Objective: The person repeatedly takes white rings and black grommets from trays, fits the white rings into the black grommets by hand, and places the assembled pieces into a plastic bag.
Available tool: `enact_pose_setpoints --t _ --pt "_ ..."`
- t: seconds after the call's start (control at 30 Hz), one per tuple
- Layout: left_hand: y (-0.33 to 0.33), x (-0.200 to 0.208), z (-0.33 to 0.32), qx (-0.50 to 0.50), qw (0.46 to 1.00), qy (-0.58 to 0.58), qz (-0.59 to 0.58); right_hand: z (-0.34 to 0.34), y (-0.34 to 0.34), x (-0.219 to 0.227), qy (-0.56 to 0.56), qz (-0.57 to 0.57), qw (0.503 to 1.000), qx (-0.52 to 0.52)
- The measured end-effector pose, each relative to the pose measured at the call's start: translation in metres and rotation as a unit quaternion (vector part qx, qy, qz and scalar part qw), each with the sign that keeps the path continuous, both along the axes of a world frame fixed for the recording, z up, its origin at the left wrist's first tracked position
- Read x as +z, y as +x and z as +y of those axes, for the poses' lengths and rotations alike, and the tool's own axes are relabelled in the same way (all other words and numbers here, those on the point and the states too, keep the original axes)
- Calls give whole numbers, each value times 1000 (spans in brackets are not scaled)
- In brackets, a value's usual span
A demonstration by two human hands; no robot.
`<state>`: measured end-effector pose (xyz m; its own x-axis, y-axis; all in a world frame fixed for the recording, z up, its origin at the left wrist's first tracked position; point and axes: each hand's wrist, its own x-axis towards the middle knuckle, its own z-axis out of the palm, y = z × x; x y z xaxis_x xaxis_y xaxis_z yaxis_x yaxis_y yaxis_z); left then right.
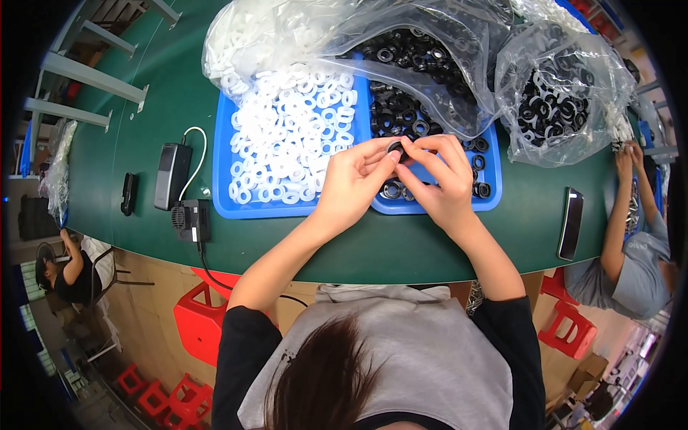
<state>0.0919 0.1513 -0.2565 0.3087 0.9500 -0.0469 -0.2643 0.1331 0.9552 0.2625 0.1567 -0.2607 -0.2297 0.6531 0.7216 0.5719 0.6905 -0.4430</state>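
Note:
Above the front edge of two blue trays, my left hand and my right hand meet fingertip to fingertip. Between them is a small black ring, pinched by both hands. White rings fill the left blue tray, some spilling from a clear plastic bag. Black rings lie in the right blue tray, partly under clear plastic. My hands cover part of that tray's near side. Whether a white ring is joined to the held one, I cannot make out.
To the right lie a clear bag of mixed black and white rings and a phone. A power bank with a white cable and a black adapter sit left. Other people work at both sides. Red stools stand below.

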Motion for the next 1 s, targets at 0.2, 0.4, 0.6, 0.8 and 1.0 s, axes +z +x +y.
enact_pose_setpoints --t 0.2,0.4,0.6,0.8,1.0 --pt "-7 17 5 -25 1000 -2 9 0 5 17 -47 49 998 2" --pt "-40 18 28 135 971 117 161 9 68 90 13 10 966 -259" --pt "-57 19 32 184 857 158 455 -10 67 106 -60 -106 935 -334" --pt "-58 11 32 107 821 210 520 -13 25 49 -265 -181 946 -48" --pt "-56 13 30 82 812 234 528 -10 12 18 -294 -206 933 1"
